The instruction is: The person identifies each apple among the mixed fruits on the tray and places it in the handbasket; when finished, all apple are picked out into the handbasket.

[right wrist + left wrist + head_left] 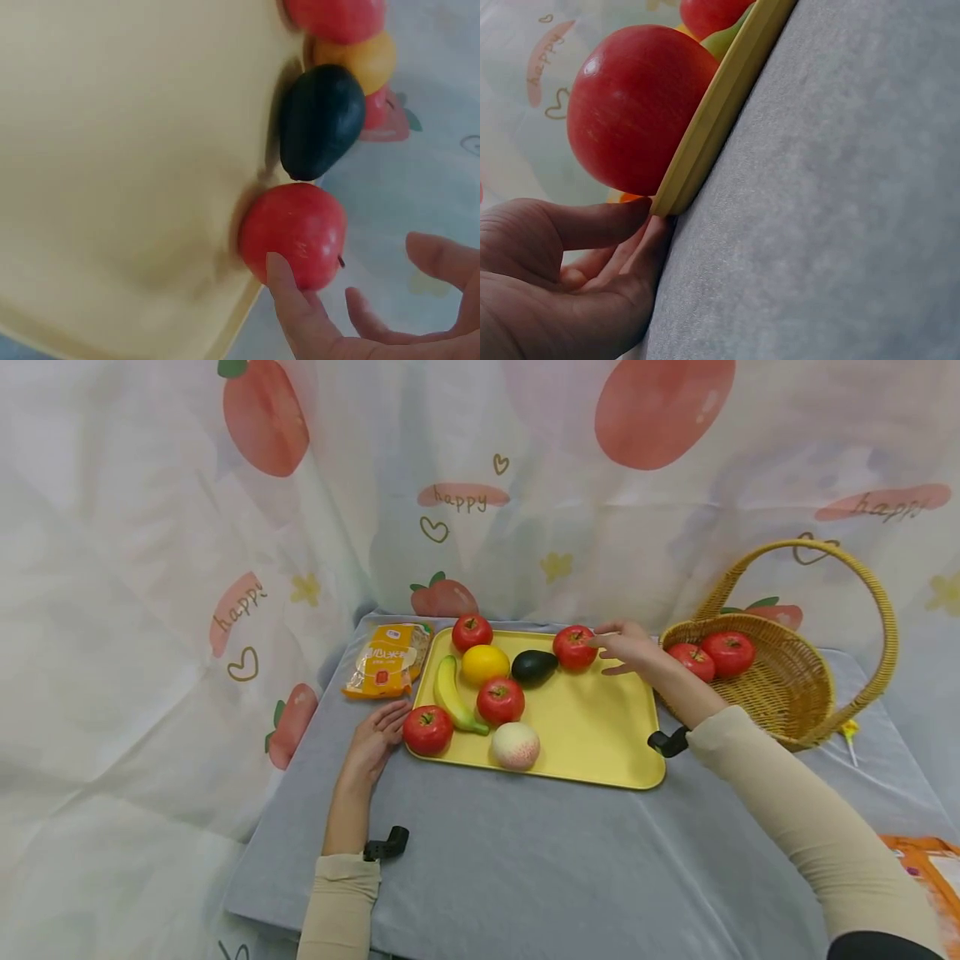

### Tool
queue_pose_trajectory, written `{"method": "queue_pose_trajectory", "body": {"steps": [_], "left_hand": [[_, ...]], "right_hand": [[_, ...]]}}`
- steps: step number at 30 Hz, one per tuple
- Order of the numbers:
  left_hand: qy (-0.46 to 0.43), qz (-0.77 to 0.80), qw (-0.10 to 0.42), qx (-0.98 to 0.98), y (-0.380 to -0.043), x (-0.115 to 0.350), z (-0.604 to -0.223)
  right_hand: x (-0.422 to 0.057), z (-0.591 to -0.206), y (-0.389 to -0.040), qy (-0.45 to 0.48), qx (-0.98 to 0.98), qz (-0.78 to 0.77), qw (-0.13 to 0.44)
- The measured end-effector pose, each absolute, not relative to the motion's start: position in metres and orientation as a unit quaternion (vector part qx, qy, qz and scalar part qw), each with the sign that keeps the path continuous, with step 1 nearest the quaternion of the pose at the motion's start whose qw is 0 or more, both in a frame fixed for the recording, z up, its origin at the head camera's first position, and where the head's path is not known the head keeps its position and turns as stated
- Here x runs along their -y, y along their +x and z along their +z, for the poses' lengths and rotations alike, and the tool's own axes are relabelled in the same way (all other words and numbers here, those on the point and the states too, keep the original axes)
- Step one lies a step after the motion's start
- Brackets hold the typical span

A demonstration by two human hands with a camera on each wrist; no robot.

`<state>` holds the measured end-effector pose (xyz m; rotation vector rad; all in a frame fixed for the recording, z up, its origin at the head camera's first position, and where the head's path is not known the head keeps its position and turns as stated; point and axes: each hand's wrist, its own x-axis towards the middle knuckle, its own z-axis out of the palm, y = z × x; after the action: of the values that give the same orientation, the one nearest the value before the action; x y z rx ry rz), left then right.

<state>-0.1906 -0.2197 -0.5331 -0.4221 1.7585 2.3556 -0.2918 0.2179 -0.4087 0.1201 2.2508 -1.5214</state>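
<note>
A yellow tray point(585, 735) holds several red apples, a banana point(452, 695), a lemon point(483, 665), an avocado point(533, 668) and a pale peach point(515, 746). My left hand point(375, 739) pinches the tray's left rim, thumb above and fingers below, beside the front-left apple point(641, 109). At the back right corner, my right hand point(628, 648) reaches to another apple point(294, 234). Its fingers are spread and one fingertip overlaps that apple in the right wrist view. The thumb stands apart from the fruit.
A wicker basket point(787, 685) with two red apples point(729, 654) stands right of the tray, its tall handle upright. An orange and clear food packet point(386, 662) lies at the left. A small yellow item on a white stick point(850, 732) lies beyond the basket.
</note>
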Motion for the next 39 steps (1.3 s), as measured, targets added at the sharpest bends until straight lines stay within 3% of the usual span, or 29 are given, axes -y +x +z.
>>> {"method": "queue_pose_trajectory", "body": {"steps": [7, 23, 39], "left_hand": [[-0.144, 0.79, 0.084, -0.59, -0.191, 0.22, -0.534], [-0.142, 0.789, 0.081, -0.593, -0.193, 0.219, -0.536], [-0.147, 0.79, 0.081, -0.59, -0.192, 0.218, -0.536]], "right_hand": [[-0.213, -0.429, -0.301, 0.075, -0.801, -0.57, 0.168], [-0.199, -0.454, -0.312, 0.122, -0.774, -0.607, 0.128], [-0.197, -0.457, -0.316, 0.164, -0.722, -0.661, 0.118]]}}
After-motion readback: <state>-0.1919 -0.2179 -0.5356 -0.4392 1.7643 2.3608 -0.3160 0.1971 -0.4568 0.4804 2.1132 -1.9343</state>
